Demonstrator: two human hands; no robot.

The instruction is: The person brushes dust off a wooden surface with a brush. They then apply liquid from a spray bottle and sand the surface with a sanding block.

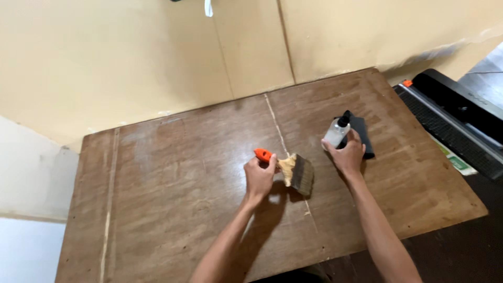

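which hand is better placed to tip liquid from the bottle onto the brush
Right. The right hand already wraps the small clear bottle, black cap up, just beside the bristles. The left hand is taken up holding the brush by its orange handle.

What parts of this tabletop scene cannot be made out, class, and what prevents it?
- Head view: brush handle, mostly inside the left hand.
- Clear bottle's lower part, behind the right hand.
- Black object behind the bottle: kind unclear.
- Black machine: cut off by the right edge.
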